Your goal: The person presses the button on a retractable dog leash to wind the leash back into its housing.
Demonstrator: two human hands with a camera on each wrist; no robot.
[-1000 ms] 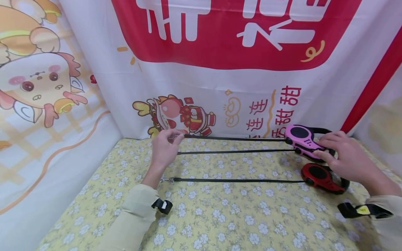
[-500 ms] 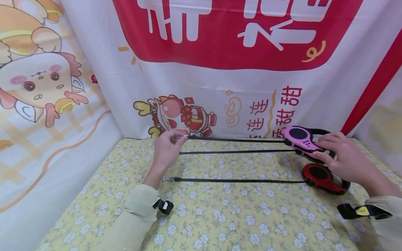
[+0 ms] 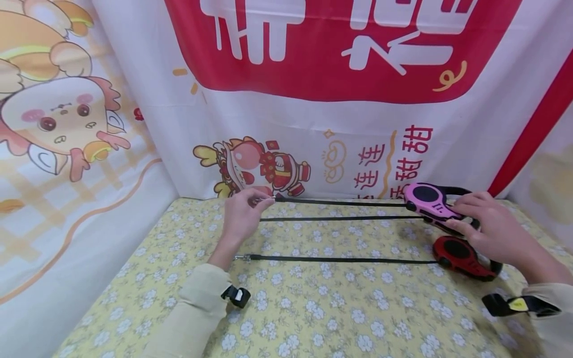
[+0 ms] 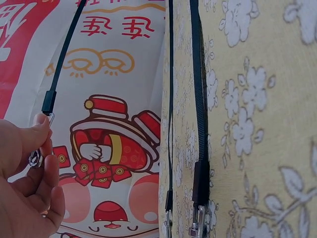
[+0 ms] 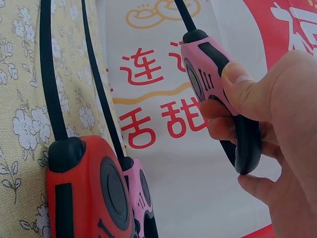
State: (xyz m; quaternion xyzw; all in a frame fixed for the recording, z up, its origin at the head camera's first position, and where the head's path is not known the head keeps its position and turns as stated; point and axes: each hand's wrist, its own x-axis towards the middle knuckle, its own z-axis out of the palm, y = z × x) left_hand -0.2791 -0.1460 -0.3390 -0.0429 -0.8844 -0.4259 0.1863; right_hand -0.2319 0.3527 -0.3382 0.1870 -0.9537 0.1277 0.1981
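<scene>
My right hand (image 3: 497, 226) grips the black handle of a pink retractable leash (image 5: 210, 74), held above the table. Its black strap (image 3: 340, 203) stretches left to a silver metal clip (image 4: 35, 159), which my left hand (image 3: 241, 215) pinches between thumb and fingers; part of the clip is hidden. Below the held one, a second pink retractable leash (image 5: 134, 179) lies on the table, partly covered in the head view. Nearest me lies a red retractable leash (image 3: 465, 261), its strap pulled out leftward and ending in a silver clip (image 4: 198, 220).
A yellow flowered cloth (image 3: 322, 308) covers the table. Behind it hangs a white and red printed cloth (image 3: 313, 139), close to the held leash. Another printed cloth (image 3: 147, 214) closes off the left side. The two lying straps run roughly parallel.
My left hand has moved slightly right with the clip. The held pink leash has shifted a little left and lower in my right hand. The two lying leashes stay put.
</scene>
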